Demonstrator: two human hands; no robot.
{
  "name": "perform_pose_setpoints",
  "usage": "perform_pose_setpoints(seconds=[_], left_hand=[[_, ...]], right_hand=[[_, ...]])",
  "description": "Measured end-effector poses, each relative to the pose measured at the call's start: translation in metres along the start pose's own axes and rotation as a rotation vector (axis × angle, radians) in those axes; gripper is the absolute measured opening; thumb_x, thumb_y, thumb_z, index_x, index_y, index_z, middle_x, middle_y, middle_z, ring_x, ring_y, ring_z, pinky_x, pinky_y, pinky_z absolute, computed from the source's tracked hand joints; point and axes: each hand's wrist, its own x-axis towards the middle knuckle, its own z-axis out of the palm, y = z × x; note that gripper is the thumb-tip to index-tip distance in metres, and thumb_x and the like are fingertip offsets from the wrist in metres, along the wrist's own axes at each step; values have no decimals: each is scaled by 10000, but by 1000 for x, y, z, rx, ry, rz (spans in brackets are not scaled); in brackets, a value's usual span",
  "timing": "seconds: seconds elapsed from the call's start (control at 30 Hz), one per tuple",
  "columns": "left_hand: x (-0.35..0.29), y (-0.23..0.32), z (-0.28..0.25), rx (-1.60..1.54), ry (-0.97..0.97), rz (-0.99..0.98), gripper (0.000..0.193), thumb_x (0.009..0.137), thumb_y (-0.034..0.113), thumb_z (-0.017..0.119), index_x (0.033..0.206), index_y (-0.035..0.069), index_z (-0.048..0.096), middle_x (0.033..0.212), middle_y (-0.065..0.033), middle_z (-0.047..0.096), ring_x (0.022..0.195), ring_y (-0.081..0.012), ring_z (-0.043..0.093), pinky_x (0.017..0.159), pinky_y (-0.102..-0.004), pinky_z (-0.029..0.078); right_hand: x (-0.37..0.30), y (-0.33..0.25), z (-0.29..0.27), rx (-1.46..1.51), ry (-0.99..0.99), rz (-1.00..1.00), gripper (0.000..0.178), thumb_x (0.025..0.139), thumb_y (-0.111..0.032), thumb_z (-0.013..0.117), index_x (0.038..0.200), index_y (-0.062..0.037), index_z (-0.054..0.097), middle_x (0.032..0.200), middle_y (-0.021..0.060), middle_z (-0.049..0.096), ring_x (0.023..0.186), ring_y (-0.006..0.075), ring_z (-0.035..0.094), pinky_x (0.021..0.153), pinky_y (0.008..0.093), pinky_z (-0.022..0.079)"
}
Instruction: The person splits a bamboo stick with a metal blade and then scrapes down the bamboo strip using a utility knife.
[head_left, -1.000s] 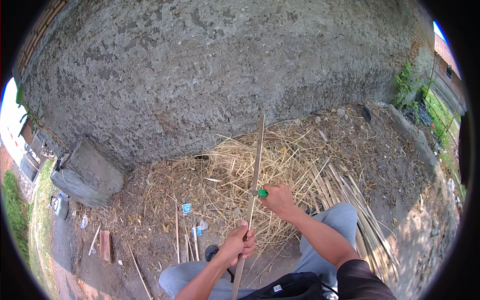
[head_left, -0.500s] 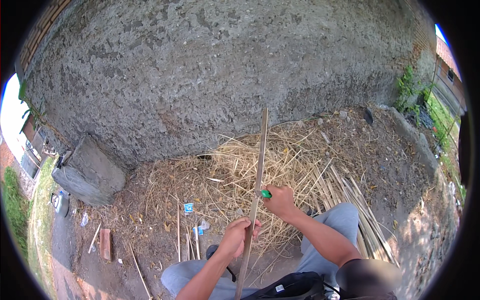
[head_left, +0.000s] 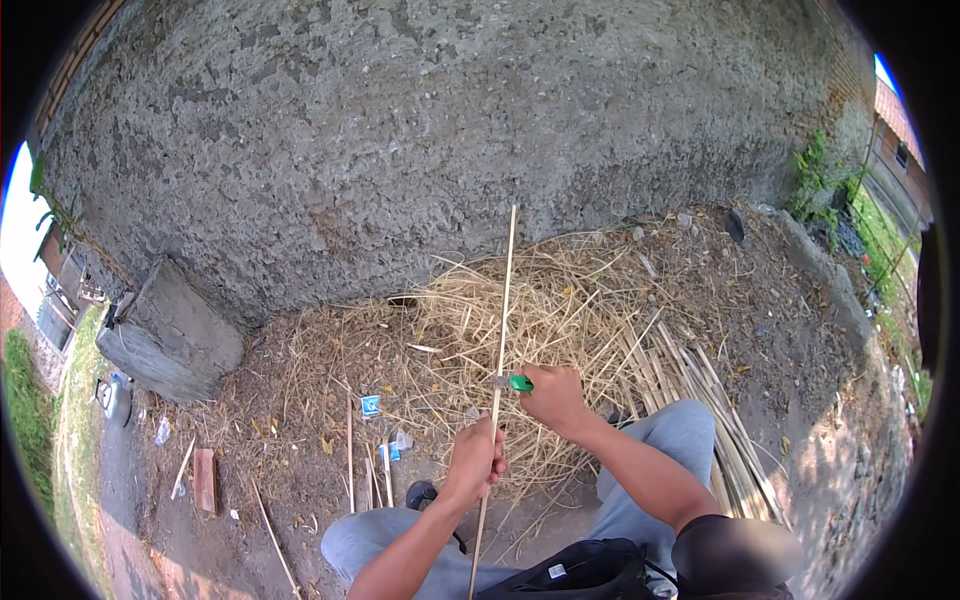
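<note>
Fingers of the left hand [head_left: 472, 464] wrap a pale strip [head_left: 507, 300] between spread knees [head_left: 360, 540]; those of the right hand [head_left: 557, 402] grip a green knife [head_left: 521, 383] at the strip's edge.

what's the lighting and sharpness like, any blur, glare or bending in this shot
Head view, centre: bamboo strip fairly sharp, pale shavings and rough grey wall in shade; head view, far left: sky blown out white; head view, lower right: sunlit patches on the ground, a smeared blur over the black sleeve; head view, rim: edges bend, corners go black.
</note>
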Motion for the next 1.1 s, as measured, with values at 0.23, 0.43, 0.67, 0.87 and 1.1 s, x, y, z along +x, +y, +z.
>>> perform_pose_setpoints(seconds=[0.23, 0.43, 0.67, 0.87, 1.1], left_hand=[[7, -8, -5, -44, -94, -55, 431, 992, 433, 390, 822, 54, 503, 541, 36, 372, 402, -87, 373, 355, -260, 263], [10, -13, -2, 487, -1, 280, 519, 918, 425, 544, 569, 41, 509, 467, -11, 435, 416, -135, 422, 417, -356, 299], [16, -9, -2, 842, 89, 335, 413, 888, 363, 589, 675, 10, 587, 563, -140, 596, 527, -310, 602, 528, -424, 448], [15, -19, 10, 1020, 260, 443, 302, 906, 231, 571, 898, -68, 526, 763, -273, 643, 712, -446, 650, 639, -498, 517], [11, -22, 8, 1047, 180, 374, 283, 920, 208, 531, 984, -68, 514, 795, -275, 645, 779, -454, 644, 707, -517, 517]], right_hand=[[-1, -2, -6, 0, -68, 42, 153, 675, -91, 662, 825, -118, 680, 588, 127, 618, 505, 331, 598, 499, 436, 485], [-4, 0, -4, -97, -166, 64, 160, 688, -123, 653, 845, -110, 679, 589, 141, 618, 525, 337, 611, 522, 450, 496], [0, -5, -7, -214, -307, 133, 117, 740, -140, 593, 823, -96, 664, 598, 169, 619, 554, 349, 638, 539, 468, 515], [-2, 1, 3, -338, -339, 176, 94, 781, -126, 556, 771, -82, 639, 644, 177, 641, 591, 347, 660, 533, 472, 516], [-5, 14, 15, -352, -332, 158, 124, 796, -140, 536, 754, -89, 641, 674, 174, 655, 616, 341, 669, 535, 460, 518]])
